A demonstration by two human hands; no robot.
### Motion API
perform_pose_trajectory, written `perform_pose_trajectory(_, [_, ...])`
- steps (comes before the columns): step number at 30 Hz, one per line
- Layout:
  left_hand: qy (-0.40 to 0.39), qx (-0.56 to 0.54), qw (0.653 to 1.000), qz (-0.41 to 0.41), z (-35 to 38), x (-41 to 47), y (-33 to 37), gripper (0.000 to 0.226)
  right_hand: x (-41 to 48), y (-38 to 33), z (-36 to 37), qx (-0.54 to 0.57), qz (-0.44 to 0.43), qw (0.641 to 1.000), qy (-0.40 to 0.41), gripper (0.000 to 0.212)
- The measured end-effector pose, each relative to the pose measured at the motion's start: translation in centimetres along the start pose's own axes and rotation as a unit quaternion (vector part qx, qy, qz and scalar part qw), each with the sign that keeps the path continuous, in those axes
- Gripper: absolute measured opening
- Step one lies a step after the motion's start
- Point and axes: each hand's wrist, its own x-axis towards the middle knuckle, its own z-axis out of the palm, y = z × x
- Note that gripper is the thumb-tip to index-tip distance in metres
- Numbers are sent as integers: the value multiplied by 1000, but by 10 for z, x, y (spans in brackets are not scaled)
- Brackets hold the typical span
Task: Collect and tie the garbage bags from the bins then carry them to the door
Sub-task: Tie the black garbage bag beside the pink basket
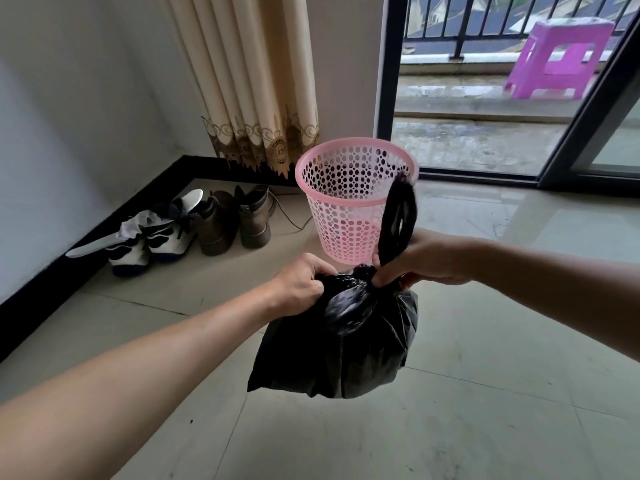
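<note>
A full black garbage bag hangs in the air between both my hands, above the tiled floor. My left hand grips the gathered plastic at the left of the bag's neck. My right hand pinches the neck from the right, and a twisted black strip of the bag sticks up from it, blurred. Behind the bag stands a pink perforated bin, upright, with no liner in it.
Two pairs of shoes lie along the wall at the left, under a beige curtain. A sliding glass door stands open to a balcony with a purple stool.
</note>
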Motion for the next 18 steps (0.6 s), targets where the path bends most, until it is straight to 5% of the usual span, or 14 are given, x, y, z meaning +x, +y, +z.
perform_pose_trajectory(2, [-12,12,1000,-19,3,0,-2,26,4,2,5,-149,-46,981,112,21])
perform_pose_trajectory(5, [-12,1,1000,-7,11,-1,6,41,13,14,4,-414,-174,856,256,19])
perform_pose_trajectory(7, [-12,-7,1000,17,15,3,11,35,17,24,5,-503,-239,777,295,13])
perform_pose_trajectory(9, [-18,-9,1000,14,15,3,14,32,20,31,6,-533,-278,741,299,5])
perform_pose_trajectory(11, [-16,7,1000,-17,15,1,6,36,22,35,7,-494,-279,773,284,9])
perform_pose_trajectory(15, [4,-41,993,-115,16,-8,-24,32,19,34,12,-149,-92,960,218,5])
perform_pose_trajectory(18, [-33,-65,982,-175,19,-12,-42,26,14,40,13,63,7,977,202,9])
